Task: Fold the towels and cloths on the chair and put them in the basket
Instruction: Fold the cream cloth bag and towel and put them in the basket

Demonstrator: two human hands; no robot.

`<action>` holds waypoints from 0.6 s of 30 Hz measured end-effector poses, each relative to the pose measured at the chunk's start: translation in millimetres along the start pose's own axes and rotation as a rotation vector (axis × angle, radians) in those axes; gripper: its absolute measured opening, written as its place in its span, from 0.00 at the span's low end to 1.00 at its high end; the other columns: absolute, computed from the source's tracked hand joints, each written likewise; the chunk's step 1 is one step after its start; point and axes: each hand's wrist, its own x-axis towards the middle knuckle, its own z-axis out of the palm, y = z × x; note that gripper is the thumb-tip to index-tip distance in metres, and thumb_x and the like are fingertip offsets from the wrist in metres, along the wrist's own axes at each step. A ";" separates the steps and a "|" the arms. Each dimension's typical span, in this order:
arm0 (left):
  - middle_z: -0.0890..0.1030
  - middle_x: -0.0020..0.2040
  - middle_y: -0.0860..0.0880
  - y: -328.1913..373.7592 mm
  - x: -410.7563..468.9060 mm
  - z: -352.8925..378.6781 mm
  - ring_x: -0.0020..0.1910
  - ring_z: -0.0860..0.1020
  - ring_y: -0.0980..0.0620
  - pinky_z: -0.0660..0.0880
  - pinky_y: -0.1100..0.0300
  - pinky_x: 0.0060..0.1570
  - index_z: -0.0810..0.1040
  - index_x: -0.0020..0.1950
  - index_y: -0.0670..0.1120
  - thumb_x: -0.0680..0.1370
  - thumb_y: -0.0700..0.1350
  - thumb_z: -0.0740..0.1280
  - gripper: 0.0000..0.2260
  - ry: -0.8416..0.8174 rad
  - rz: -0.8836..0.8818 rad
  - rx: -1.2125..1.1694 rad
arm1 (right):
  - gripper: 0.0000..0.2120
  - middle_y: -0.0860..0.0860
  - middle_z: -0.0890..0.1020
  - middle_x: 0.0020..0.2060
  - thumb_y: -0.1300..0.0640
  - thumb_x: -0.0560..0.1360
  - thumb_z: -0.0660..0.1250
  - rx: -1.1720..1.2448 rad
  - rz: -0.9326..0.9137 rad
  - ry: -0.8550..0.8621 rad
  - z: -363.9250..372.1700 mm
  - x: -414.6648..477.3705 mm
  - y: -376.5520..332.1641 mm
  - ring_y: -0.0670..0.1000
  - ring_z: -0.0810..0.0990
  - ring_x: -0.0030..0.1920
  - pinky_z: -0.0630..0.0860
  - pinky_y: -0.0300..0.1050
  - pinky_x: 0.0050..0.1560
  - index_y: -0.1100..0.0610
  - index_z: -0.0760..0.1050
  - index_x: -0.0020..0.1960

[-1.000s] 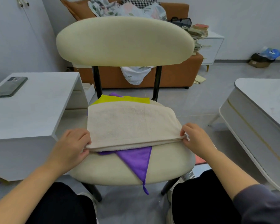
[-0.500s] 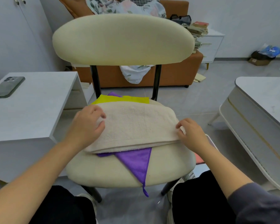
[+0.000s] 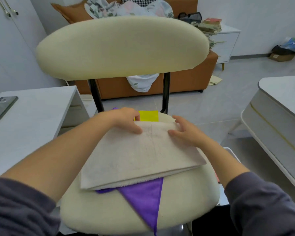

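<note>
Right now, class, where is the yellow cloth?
Head view: yellow cloth at the back of the chair seat, under the beige towel, beside the left hand.

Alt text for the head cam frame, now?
A person's left hand and right hand grip the far edge of a folded beige towel on a cream chair. A purple cloth and a yellow cloth stick out beneath it; a phone lies on the white table at left.
</note>
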 end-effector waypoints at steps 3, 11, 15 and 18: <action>0.73 0.43 0.55 -8.6 2.5 -9.1 0.41 0.73 0.56 0.68 0.59 0.40 0.72 0.47 0.52 0.72 0.58 0.69 0.12 -0.072 0.018 -0.009 | 0.27 0.48 0.74 0.61 0.46 0.72 0.71 -0.077 -0.029 -0.131 -17.6 13.9 2.2 0.51 0.73 0.62 0.67 0.45 0.63 0.51 0.69 0.68; 0.80 0.45 0.55 -49.5 -27.1 -11.7 0.45 0.79 0.57 0.77 0.61 0.44 0.76 0.44 0.56 0.70 0.58 0.72 0.10 -0.262 -0.069 0.024 | 0.18 0.45 0.79 0.51 0.42 0.69 0.73 -0.130 -0.056 -0.438 -47.8 42.4 -8.1 0.46 0.78 0.52 0.73 0.42 0.56 0.49 0.76 0.54; 0.80 0.45 0.55 -73.2 -41.0 -13.3 0.44 0.79 0.58 0.75 0.66 0.42 0.77 0.43 0.55 0.69 0.55 0.74 0.09 -0.282 -0.113 -0.016 | 0.16 0.48 0.80 0.52 0.50 0.70 0.74 -0.033 0.008 -0.517 -50.2 55.5 -13.5 0.49 0.79 0.54 0.75 0.43 0.58 0.50 0.75 0.55; 0.83 0.45 0.51 -97.6 -57.1 -7.9 0.42 0.81 0.56 0.77 0.66 0.41 0.79 0.46 0.50 0.71 0.50 0.74 0.08 -0.222 -0.153 -0.255 | 0.12 0.52 0.81 0.52 0.58 0.72 0.72 0.121 0.105 -0.508 -52.8 57.5 3.6 0.51 0.80 0.52 0.77 0.45 0.56 0.56 0.76 0.54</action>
